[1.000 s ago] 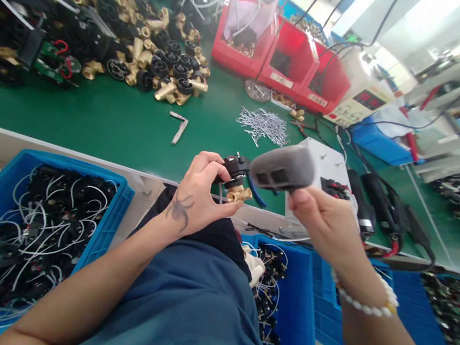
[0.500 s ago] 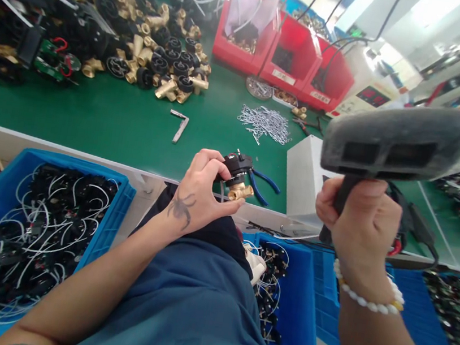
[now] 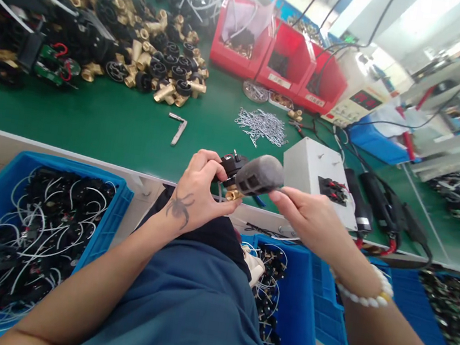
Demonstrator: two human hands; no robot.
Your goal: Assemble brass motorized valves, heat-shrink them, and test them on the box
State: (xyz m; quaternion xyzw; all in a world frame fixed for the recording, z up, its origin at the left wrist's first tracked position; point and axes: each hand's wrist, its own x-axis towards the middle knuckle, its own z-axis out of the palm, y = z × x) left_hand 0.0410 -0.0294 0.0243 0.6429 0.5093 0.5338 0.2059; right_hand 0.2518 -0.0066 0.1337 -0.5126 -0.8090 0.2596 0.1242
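Observation:
My left hand (image 3: pixel 203 183) is closed round a brass valve (image 3: pixel 233 194) with a black top housing (image 3: pixel 231 164), held at the bench's front edge. A grey mallet (image 3: pixel 260 175) is in my right hand (image 3: pixel 311 218), its head in front of the valve and covering part of it. Whether the head touches the valve I cannot tell. Behind the mallet, a bit of the blue handle of a pair of pliers (image 3: pixel 259 200) shows. An L-shaped metal tool (image 3: pixel 179 129) and a heap of small wire pins (image 3: pixel 262 127) lie beyond my hands on the green bench.
Brass fittings with black caps (image 3: pixel 172 64) are piled at the back left. Red bins (image 3: pixel 283 80) stand at the back. A white box (image 3: pixel 305 169) and black corded tools (image 3: pixel 375 201) are on the right. Blue crates (image 3: pixel 123 203) below the bench hold wired parts.
My right hand has swung the mallet down and left, from raised on the right to the valve. My left hand keeps its hold on the valve.

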